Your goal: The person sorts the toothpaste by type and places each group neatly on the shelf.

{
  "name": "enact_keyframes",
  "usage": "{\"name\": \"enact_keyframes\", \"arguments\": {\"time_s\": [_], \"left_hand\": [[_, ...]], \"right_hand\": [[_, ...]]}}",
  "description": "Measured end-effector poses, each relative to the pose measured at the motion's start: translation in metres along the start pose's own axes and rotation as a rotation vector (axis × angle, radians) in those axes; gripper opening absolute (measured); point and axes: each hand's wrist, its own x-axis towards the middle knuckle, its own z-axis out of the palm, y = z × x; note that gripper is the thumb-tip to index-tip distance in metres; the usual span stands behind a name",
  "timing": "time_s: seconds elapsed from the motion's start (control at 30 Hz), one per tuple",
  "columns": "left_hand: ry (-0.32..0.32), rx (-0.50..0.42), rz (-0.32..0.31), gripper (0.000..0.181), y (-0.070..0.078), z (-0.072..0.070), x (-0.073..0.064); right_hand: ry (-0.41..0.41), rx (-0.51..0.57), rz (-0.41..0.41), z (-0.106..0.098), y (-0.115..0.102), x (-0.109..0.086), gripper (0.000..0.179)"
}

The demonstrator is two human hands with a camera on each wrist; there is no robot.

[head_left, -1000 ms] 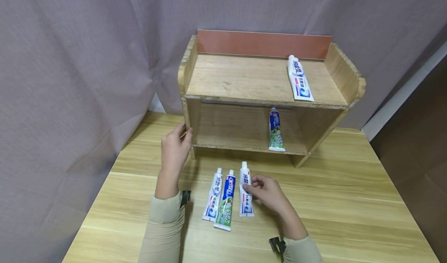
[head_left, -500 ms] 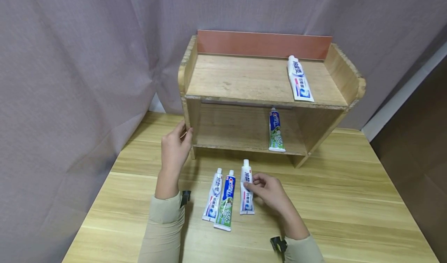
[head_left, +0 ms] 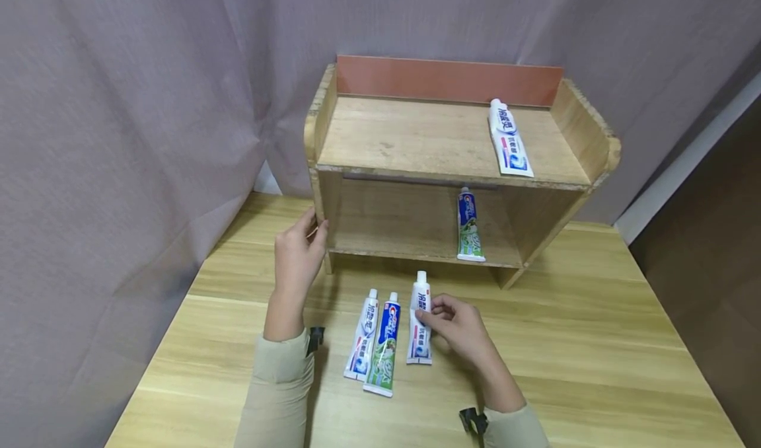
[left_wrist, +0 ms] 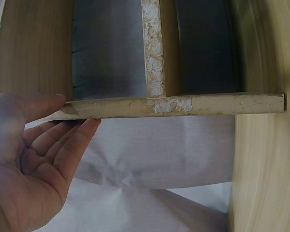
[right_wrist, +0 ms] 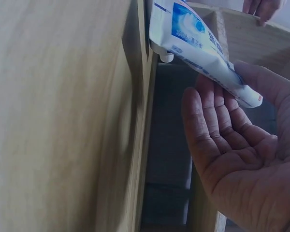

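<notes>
My right hand (head_left: pixel 460 326) pinches a white toothpaste tube (head_left: pixel 419 334) between thumb and fingers, cap pointing toward the shelf. In the right wrist view this tube (right_wrist: pixel 198 41) slants across the fingertips, its flat crimped end at upper left. On the left, my left hand (head_left: pixel 299 246) grips the front edge of the wooden shelf's (head_left: pixel 416 253) side panel; the left wrist view has the thumb on one face of the panel (left_wrist: pixel 222 104) and the fingers on the other. Left of the held tube, a green-and-blue Crest tube (head_left: pixel 385 352) lies overlapping another white toothpaste tube (head_left: pixel 362 339).
A white toothpaste tube (head_left: pixel 508 137) lies at the right of the upper shelf board (head_left: pixel 404 134). Below it, a Crest tube (head_left: pixel 470 226) rests on the lower board (head_left: pixel 392 226). Grey curtain (head_left: pixel 148 104) hangs behind and left; a brown panel (head_left: pixel 707 256) stands at right.
The white toothpaste tube in my right hand has shifted slightly toward the shelf and to the right. My left hand keeps its hold on the side panel. The head view has tilted slightly.
</notes>
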Motion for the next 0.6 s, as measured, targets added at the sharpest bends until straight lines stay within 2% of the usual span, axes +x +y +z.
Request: {"name": "enact_keyframes", "arguments": {"time_s": [0.27, 0.6], "left_hand": [[-0.002, 0.006, 0.005, 0.03, -0.0005, 0.0, -0.0014], [-0.003, 0.004, 0.007, 0.03, -0.0002, -0.0008, -0.0008]], "right_hand": [[0.024, 0.027, -0.004, 0.0017, 0.0008, -0.0024, 0.032], [0.053, 0.0, -0.037, -0.0021, 0.0014, -0.0021, 0.032]]}}
